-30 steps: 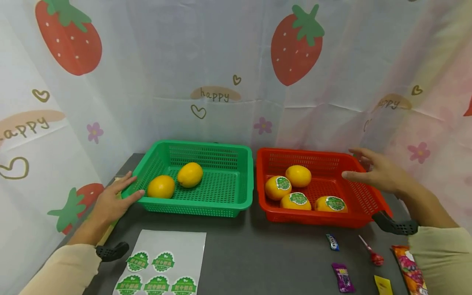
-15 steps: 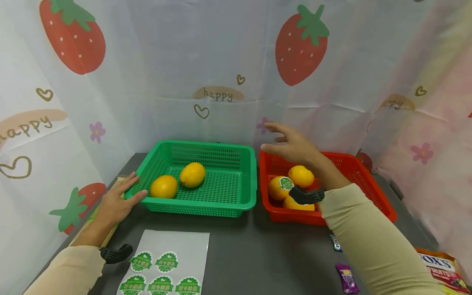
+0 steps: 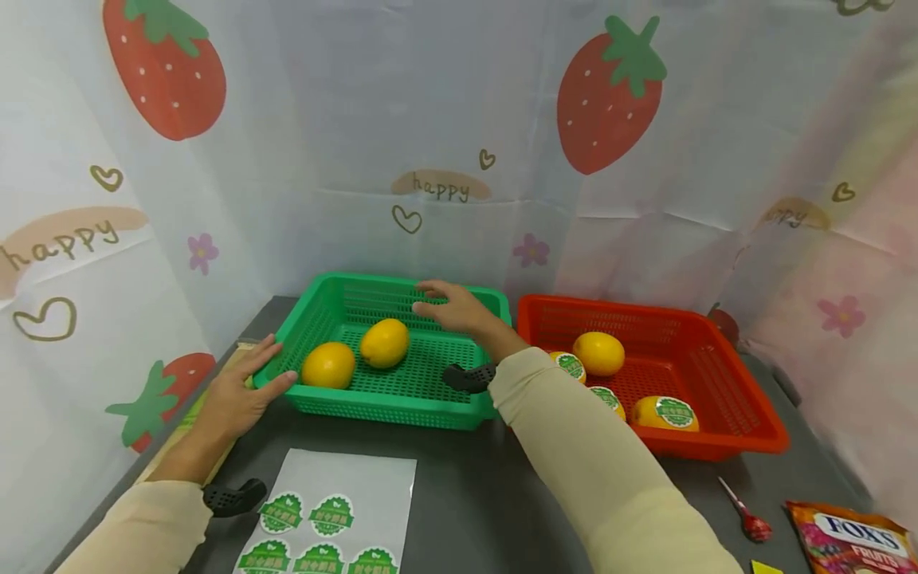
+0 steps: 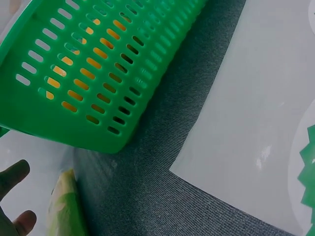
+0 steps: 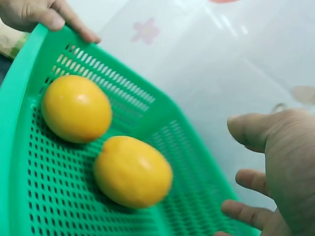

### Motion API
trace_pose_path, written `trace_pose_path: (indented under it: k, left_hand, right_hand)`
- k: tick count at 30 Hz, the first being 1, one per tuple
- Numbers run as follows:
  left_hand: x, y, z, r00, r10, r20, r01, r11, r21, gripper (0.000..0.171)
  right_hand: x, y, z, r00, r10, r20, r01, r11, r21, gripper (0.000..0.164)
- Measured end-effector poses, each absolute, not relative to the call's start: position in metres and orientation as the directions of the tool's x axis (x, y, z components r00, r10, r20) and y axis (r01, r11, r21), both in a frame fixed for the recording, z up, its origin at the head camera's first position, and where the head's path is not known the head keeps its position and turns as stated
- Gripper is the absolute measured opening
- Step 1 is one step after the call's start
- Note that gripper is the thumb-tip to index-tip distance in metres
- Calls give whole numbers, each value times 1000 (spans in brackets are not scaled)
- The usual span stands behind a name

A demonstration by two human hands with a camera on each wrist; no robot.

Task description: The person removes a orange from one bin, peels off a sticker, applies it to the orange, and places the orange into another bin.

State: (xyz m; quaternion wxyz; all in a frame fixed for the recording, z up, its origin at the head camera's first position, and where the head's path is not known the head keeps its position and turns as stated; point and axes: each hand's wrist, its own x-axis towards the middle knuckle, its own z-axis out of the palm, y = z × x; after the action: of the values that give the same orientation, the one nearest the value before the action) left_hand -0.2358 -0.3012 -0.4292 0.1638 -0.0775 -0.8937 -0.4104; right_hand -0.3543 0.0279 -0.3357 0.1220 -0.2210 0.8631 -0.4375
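My left hand rests at the left end of the green basket, its fingers stretched out along the rim. In the right wrist view these fingers also show at the basket's corner. Two plain oranges lie in the left part of this basket, close beside each other. Over its right half hovers my right hand, with thumb and fingers spread apart and nothing between them. In the right wrist view that hand appears beyond the oranges, near the far rim.
At right stands a red basket with several oranges, some stickered. A sheet of round green stickers lies in front of the green basket. A lollipop and a candy bag lie at front right. A printed curtain hangs behind.
My right hand has moved left, from the right end of the red basket across to above the green basket. The left hand has stayed at the green rim. The oranges keep their places.
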Motion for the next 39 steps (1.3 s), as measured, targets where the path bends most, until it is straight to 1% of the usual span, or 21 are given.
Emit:
trace_pose_path:
  k: [4,9,11,13,17,18,19,21,22,24,26,29,33,36,39]
  left_hand:
    - [-235,-300,-429,-929,4,369,289,632,719,64]
    - [-236,-301,-432,-921,-5,390,301,626,719,63]
    - [-236,-300,-433,-921,-4,390,303,621,723,62]
    - [-235,-299,-434,-924,-5,382,298,616,729,62]
    - [-235,-299,-434,-931,-13,365,283,608,742,63]
    - [-234,-299,-433,-932,-15,362,279,607,744,63]
    - [-234,-300,-433,-932,-15,362,279,607,744,63]
    - [-234,-300,-432,-931,-15,364,280,611,741,63]
    - [-234,-301,-431,-932,-14,363,278,615,738,63]
    - [-234,-302,-431,-932,-10,363,280,616,736,64]
    - [-235,-301,-431,-932,-6,363,284,612,738,64]
    - [-236,-301,-430,-930,-6,368,290,604,742,63]
    - [-236,-302,-430,-930,-10,366,286,608,741,63]
    - [-235,-302,-431,-933,-10,360,280,611,740,64]
    - [-235,-301,-432,-933,-11,360,279,610,742,64]
  right_hand:
    - [-363,3,-352,-852,-520,-67,-279,558,-782,52]
    - [-367,-15,-367,-791,-597,-133,-308,577,-756,66]
    - [-367,-15,-374,-771,-619,-149,-315,574,-756,67]
    - [-366,-14,-379,-780,-614,-121,-317,555,-769,61]
    - [-365,-11,-384,-835,-550,-15,-333,527,-782,39]
    - [-365,-11,-384,-847,-532,-1,-338,538,-772,37]
    - [-365,-10,-384,-851,-525,-5,-345,566,-748,39]
    - [-365,-7,-385,-846,-531,-50,-361,638,-680,50]
    - [-365,-6,-386,-836,-541,-94,-362,671,-648,57]
    - [-364,-2,-386,-806,-555,-207,-350,728,-589,69]
    - [-362,5,-386,-766,-556,-323,-312,761,-570,76]
    - [-358,13,-386,-697,-571,-432,-240,755,-611,77]
    - [-355,23,-383,-633,-604,-483,-180,722,-668,76]
    - [-352,29,-381,-622,-594,-511,-143,727,-671,77]
    - [-348,35,-381,-636,-576,-514,-129,736,-664,78]
